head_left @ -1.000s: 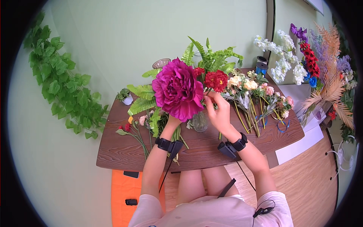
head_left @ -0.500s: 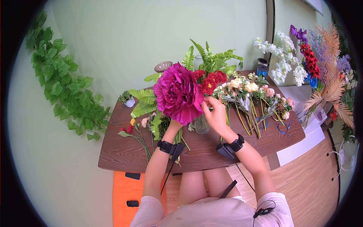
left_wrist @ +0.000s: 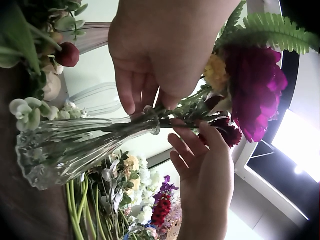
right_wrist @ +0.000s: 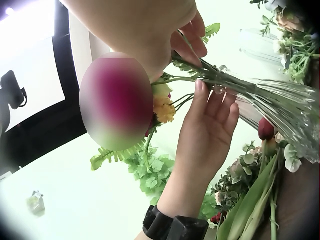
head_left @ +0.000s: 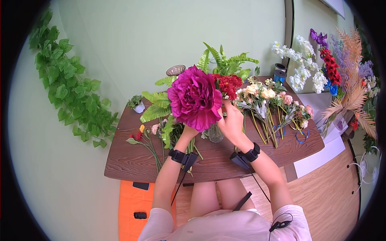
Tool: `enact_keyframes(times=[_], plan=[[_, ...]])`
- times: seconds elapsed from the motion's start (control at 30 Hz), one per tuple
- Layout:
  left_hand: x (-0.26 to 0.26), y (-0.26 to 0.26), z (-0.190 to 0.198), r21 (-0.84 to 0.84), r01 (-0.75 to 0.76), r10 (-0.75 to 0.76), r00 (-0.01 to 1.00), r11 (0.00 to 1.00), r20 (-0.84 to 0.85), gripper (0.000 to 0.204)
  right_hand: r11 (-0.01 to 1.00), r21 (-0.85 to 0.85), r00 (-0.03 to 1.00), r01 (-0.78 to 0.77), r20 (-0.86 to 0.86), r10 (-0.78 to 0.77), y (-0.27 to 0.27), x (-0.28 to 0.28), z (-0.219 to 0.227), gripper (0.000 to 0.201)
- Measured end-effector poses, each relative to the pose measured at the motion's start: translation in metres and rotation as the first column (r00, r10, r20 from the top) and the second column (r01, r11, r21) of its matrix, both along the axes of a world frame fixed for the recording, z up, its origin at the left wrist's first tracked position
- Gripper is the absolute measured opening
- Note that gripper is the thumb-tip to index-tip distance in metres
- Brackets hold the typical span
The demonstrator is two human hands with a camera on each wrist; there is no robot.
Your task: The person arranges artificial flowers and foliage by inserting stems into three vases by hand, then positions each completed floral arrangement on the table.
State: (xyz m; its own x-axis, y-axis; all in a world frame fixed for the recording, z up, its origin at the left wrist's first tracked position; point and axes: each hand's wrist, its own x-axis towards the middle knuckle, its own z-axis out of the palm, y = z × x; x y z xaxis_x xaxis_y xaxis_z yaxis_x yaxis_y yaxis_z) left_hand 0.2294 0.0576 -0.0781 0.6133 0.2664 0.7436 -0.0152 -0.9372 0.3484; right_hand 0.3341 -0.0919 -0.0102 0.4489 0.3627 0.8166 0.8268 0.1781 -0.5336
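Observation:
A ribbed clear glass vase (left_wrist: 85,145) stands on the table with several stems in its mouth. My left hand (right_wrist: 202,135) holds round the vase's rim, thumb and fingers on either side. My right hand (left_wrist: 205,170) pinches flower stems (right_wrist: 215,75) just above the rim. Over the hands rises a large purple peony (head_left: 195,98), which hides most of the left hand in the head view. Beside it are red flowers (head_left: 229,85) and green fern leaves (head_left: 225,64). A yellow flower (left_wrist: 216,72) shows among the stems in the wrist views.
On the brown wooden table (head_left: 132,166), loose flowers (head_left: 146,138) lie to the left and cream and pink bunches (head_left: 267,94) to the right. A small potted plant (head_left: 136,103) stands at the left edge. Spools (head_left: 280,74) stand at the back right, near tall arrangements (head_left: 331,66).
The purple peony has shifted slightly right and down. My right hand has moved lower and turned inward, its fingers now closer to the stems. The left hand stays by the vase.

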Motion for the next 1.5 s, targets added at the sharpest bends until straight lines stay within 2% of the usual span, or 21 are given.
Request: enact_keyframes(times=[0.07, 0.17, 0.3, 0.4, 0.47, 0.5, 0.57, 0.6, 0.67, 0.7, 0.73, 0.8, 0.87, 0.93, 1.0, 1.07, 1.1, 1.27, 1.37, 1.47, 1.5], plan=[[0.000, -0.001, 0.000, -0.027, -0.014, 0.014, 1.000, 1.000, -0.010, 0.049, 0.996, -0.073, 0.995, 0.051, 0.088, -0.044, -0.001, 0.001, 0.001, 0.011], [-0.001, -0.003, 0.001, -0.048, 0.012, -0.011, 1.000, 0.999, 0.005, 0.049, 0.999, -0.002, 0.987, 0.049, 0.155, -0.048, -0.006, -0.003, 0.007, 0.011], [-0.001, -0.003, 0.003, -0.034, 0.023, -0.023, 1.000, 0.999, 0.013, 0.049, 0.999, -0.034, 0.989, 0.038, 0.141, -0.032, -0.007, -0.002, 0.009, 0.010], [-0.004, -0.010, 0.010, -0.018, 0.019, -0.019, 1.000, 1.000, 0.005, 0.046, 0.996, -0.083, 0.995, -0.041, 0.091, 0.048, -0.006, 0.001, 0.005, 0.012], [-0.007, -0.016, 0.014, -0.233, 0.098, -0.098, 0.995, 0.967, 0.014, 0.044, 0.991, -0.119, 0.997, -0.068, 0.030, 0.072, -0.008, 0.000, 0.002, 0.018], [-0.008, -0.014, 0.012, -0.236, 0.093, -0.091, 0.996, 0.967, 0.019, 0.044, 0.990, -0.122, 0.996, -0.074, 0.035, 0.078, -0.009, 0.000, 0.002, 0.018], [-0.013, -0.014, 0.013, -0.240, 0.033, -0.067, 0.989, 0.970, -0.133, 0.046, 0.992, -0.076, 0.994, -0.105, -0.006, 0.105, -0.012, -0.003, 0.003, 0.024], [-0.018, -0.016, 0.017, -0.244, 0.014, -0.047, 0.990, 0.970, -0.130, 0.046, 0.991, -0.082, 0.994, -0.109, -0.042, 0.106, -0.012, -0.004, 0.002, 0.027], [-0.028, -0.021, 0.025, -0.367, 0.038, -0.118, 0.973, 0.929, -0.199, 0.046, 0.988, -0.065, 0.989, -0.141, -0.054, 0.137, -0.015, -0.003, -0.002, 0.029], [-0.033, -0.006, 0.009, -0.263, -0.178, 0.083, 0.938, 0.948, -0.338, 0.040, 0.981, -0.103, 0.983, -0.167, -0.096, 0.157, -0.017, 0.000, -0.005, 0.031], [-0.044, 0.007, -0.008, -0.267, -0.200, 0.103, 0.936, 0.943, -0.338, 0.040, 0.980, -0.085, 0.979, -0.180, -0.113, 0.170, -0.020, -0.001, -0.007, 0.028], [-0.070, -0.009, 0.018, -0.367, -0.135, 0.047, 0.970, 0.921, -0.239, 0.029, 0.968, -0.081, 0.958, -0.236, -0.185, 0.218, -0.026, 0.000, -0.011, 0.025], [-0.094, -0.008, 0.024, -0.412, -0.109, 0.033, 0.982, 0.904, -0.186, 0.025, 0.963, -0.111, 0.950, -0.247, -0.225, 0.218, -0.035, 0.001, -0.017, 0.022], [-0.125, 0.001, 0.025, -0.496, -0.282, 0.186, 0.954, 0.821, -0.235, 0.022, 0.961, -0.118, 0.943, -0.251, -0.252, 0.216, -0.043, 0.002, -0.025, 0.019], [-0.152, 0.025, 0.008, -0.482, -0.412, 0.367, 0.911, 0.773, -0.191, 0.018, 0.950, -0.137, 0.931, -0.279, -0.281, 0.233, -0.048, 0.004, -0.036, 0.017], [-0.177, 0.039, -0.004, -0.403, -0.617, 0.589, 0.781, 0.676, -0.207, 0.016, 0.941, -0.153, 0.912, -0.301, -0.335, 0.237, -0.055, -0.001, -0.039, 0.014], [-0.187, 0.041, -0.006, -0.377, -0.675, 0.637, 0.732, 0.634, -0.242, 0.018, 0.928, -0.174, 0.899, -0.328, -0.360, 0.250, -0.057, -0.003, -0.041, 0.012], [-0.194, 0.035, -0.013, -0.405, -0.698, 0.607, 0.715, 0.590, -0.348, 0.029, 0.880, -0.224, 0.854, -0.419, -0.427, 0.298, -0.057, -0.015, -0.055, 0.008], [-0.180, 0.011, 0.004, -0.390, -0.689, 0.471, 0.713, 0.611, -0.520, 0.033, 0.846, -0.248, 0.826, -0.471, -0.461, 0.325, -0.058, -0.021, -0.058, 0.007], [-0.176, 0.014, -0.005, -0.413, -0.628, 0.400, 0.758, 0.659, -0.515, 0.033, 0.826, -0.267, 0.815, -0.496, -0.471, 0.337, -0.059, -0.027, -0.059, 0.008], [-0.175, 0.013, -0.004, -0.467, -0.613, 0.367, 0.774, 0.637, -0.516, 0.029, 0.811, -0.281, 0.808, -0.512, -0.479, 0.344, -0.061, -0.027, -0.060, 0.009]])
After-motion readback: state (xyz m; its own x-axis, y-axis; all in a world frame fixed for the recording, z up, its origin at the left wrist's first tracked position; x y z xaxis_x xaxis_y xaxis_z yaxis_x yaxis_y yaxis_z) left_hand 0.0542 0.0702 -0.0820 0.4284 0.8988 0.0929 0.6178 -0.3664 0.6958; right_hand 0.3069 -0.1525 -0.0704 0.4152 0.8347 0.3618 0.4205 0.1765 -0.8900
